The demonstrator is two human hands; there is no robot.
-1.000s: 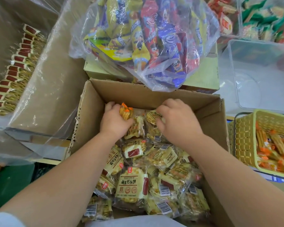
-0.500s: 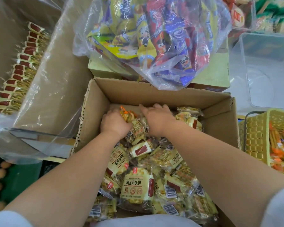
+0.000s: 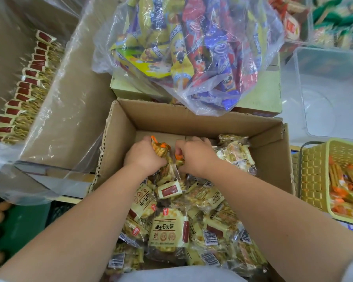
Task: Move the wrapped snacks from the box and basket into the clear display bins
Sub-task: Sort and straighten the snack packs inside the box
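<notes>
The fingers of the left hand are curled tight round a clear-wrapped, orange-tipped stick snack pack. The fingers of the right hand are bent down and seem to pinch a second orange-tipped pack just beside it. A second ago the right hand was working the pale packs further towards 3 o'clock; it has since slid across to meet the left. I take this as picking the stray stick packs out of the pile, with nothing lifted clear yet.

Both hands are at the far end of the brown cardboard box, which fills 6 o'clock and is heaped with pale yellow wrapped biscuit packs. At 4 o'clock, a yellow woven plastic basket holds more orange-tipped sticks. At 2 o'clock, the clear plastic bin looks unfilled. At 12 o'clock slumps a clear plastic bag of bright snack packets. At 9 o'clock, a plastic-lined carton holds a row of red-labelled packs.
</notes>
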